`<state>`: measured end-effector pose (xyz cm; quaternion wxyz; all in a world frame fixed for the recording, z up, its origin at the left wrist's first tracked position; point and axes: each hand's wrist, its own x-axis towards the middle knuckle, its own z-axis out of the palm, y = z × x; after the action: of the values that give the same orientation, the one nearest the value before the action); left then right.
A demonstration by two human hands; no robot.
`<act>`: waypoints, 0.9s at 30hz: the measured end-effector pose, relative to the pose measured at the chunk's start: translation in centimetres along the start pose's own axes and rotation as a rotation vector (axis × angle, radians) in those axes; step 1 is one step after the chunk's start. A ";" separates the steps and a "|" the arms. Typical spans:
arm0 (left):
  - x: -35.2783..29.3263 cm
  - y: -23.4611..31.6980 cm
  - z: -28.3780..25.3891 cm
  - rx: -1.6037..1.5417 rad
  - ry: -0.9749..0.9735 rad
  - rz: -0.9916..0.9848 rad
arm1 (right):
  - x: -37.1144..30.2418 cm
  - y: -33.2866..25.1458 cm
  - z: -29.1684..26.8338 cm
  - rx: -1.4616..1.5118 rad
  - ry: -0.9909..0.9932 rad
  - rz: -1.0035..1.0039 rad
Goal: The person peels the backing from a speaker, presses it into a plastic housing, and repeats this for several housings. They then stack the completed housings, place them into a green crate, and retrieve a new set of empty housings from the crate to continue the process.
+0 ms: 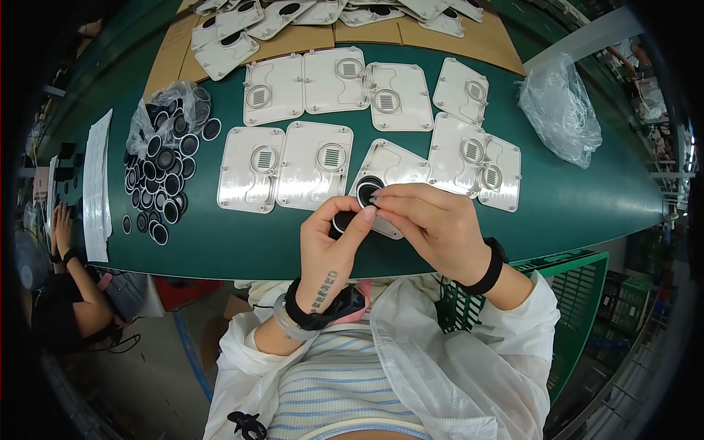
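Observation:
Over the near edge of the table my hands meet at a round black disc with a pale rim. My left hand is closed round it, with more black round pieces in the palm. Fingertips of my right hand pinch at the disc's edge; anything thin between them is too small to make out. Just beyond lies a tilted white plastic panel, partly covered by my hands. Several similar white panels with slotted round openings lie in two rows on the green table.
At the left lies a pile of black discs with pale rims, partly in a clear plastic bag. Stacked panels cover cardboard at the back. A crumpled clear bag lies right. Another person's hands are far left.

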<state>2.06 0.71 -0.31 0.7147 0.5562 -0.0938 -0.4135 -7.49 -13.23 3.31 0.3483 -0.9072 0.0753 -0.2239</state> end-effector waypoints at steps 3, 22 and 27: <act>-0.1 0.3 0.0 0.017 -0.034 -0.026 | -0.1 0.1 -0.2 0.018 0.003 0.018; 0.1 -0.2 0.3 0.254 -0.062 0.298 | -0.1 0.3 -0.6 0.157 -0.015 0.135; 0.1 -0.2 0.3 0.308 -0.043 0.339 | -0.1 0.4 -0.5 0.152 -0.010 0.128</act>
<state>1.86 0.46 -0.40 0.6783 0.6261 -0.2632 -0.2804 -7.83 -13.83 3.31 0.4299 -0.8726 0.1142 -0.2019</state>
